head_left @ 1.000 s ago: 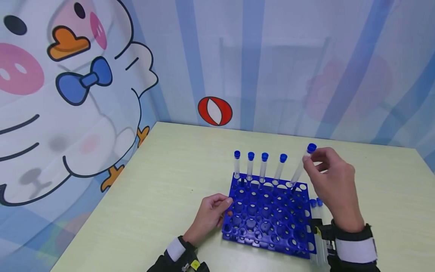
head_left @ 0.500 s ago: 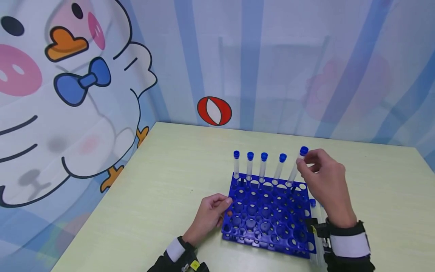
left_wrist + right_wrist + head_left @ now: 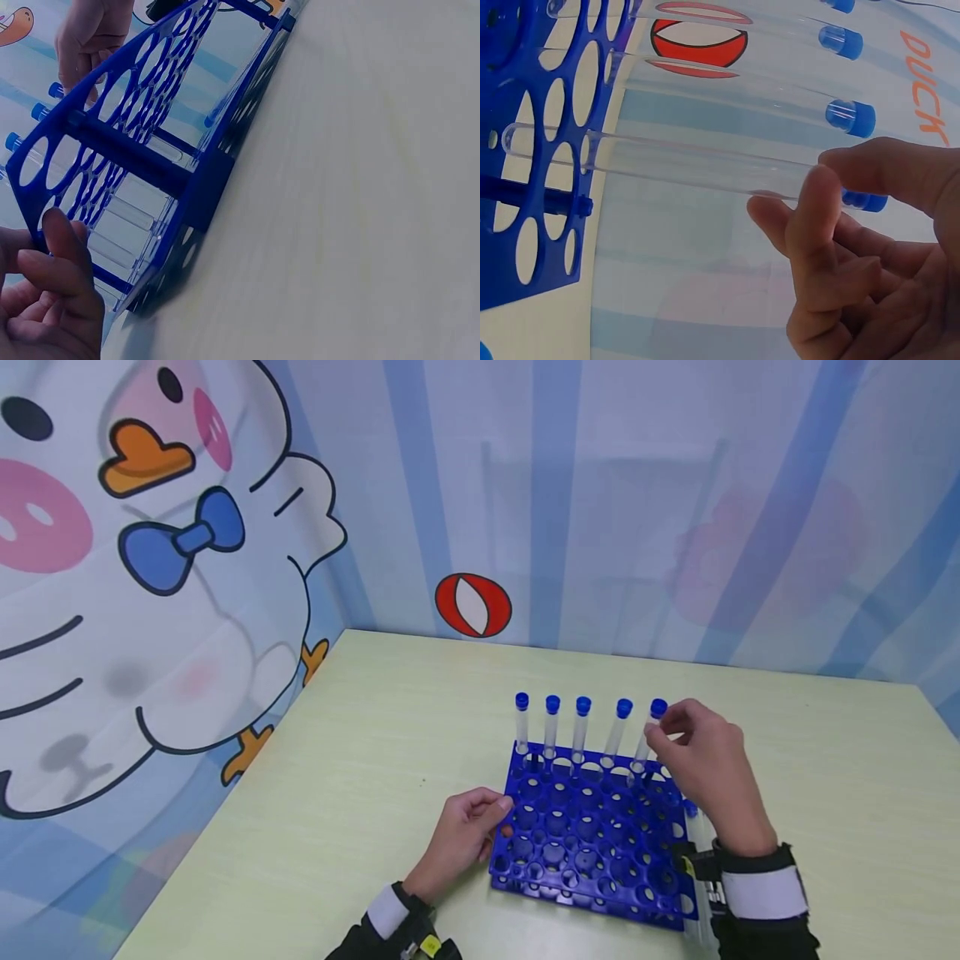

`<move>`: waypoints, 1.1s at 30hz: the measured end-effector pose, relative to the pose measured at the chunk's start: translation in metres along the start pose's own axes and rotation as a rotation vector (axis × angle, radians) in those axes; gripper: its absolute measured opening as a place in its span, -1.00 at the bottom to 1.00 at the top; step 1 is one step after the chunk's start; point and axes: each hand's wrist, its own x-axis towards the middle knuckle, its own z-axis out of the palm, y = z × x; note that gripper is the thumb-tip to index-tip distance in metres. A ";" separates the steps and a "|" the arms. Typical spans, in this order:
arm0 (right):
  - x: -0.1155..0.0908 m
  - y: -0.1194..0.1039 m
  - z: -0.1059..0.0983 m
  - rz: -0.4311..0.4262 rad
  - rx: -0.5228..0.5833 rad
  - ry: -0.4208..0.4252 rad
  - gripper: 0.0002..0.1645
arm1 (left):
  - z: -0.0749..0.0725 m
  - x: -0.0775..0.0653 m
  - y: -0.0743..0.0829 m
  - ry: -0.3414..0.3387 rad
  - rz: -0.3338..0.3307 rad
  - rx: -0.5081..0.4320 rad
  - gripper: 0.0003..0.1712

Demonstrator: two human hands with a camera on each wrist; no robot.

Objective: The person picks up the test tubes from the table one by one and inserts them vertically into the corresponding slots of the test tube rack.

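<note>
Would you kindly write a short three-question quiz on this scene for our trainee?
1. How many clear blue-capped tubes rise from the far row of the perforated blue plastic rack, counting the pinched tube?
2. True or false: the left hand holds a tube.
3. Where do the right hand's fingers pinch their tube: (a) upper part, (b) middle, (c) lower end?

Key: 1. Five. 2. False; it holds the rack's left edge. 3. a.

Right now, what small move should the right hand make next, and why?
Probably ease the tube gently downward: the right hand pinches it near its blue cap, its lower end already pokes into the rack, and the left hand holds the rack's edge.
</note>
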 end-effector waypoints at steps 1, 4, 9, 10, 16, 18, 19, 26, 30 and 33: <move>0.000 0.000 0.000 0.001 -0.003 -0.013 -0.55 | 0.000 0.001 -0.003 0.004 0.000 0.001 -0.66; -0.001 -0.001 0.000 0.002 -0.013 -0.037 -0.56 | -0.001 0.004 -0.011 0.017 0.002 0.012 -0.63; -0.006 -0.014 -0.009 0.004 -0.014 -0.079 -0.62 | -0.002 0.003 -0.012 0.020 0.017 0.027 -0.61; -0.006 -0.016 -0.011 0.007 -0.017 -0.084 -0.62 | -0.002 0.003 -0.012 0.021 0.018 0.026 -0.61; -0.005 -0.017 -0.016 0.035 -0.028 -0.155 -0.53 | -0.002 0.001 -0.008 0.021 -0.007 0.012 -0.63; -0.005 -0.015 -0.022 0.046 -0.031 -0.210 -0.38 | -0.001 -0.001 -0.001 0.015 -0.017 0.009 -0.65; -0.005 -0.013 -0.026 0.048 -0.033 -0.242 -0.30 | 0.000 -0.003 0.003 0.011 -0.018 0.008 -0.66; -0.002 0.015 -0.057 0.048 -0.090 -0.425 -0.25 | 0.001 -0.005 0.015 -0.008 -0.020 0.018 -0.66; 0.002 0.041 -0.059 0.154 -0.159 -0.595 -0.52 | 0.000 -0.004 0.013 -0.006 -0.013 0.024 -0.66; 0.004 0.057 -0.053 0.254 -0.163 -0.748 -0.59 | 0.001 -0.005 0.012 0.001 -0.024 0.024 -0.66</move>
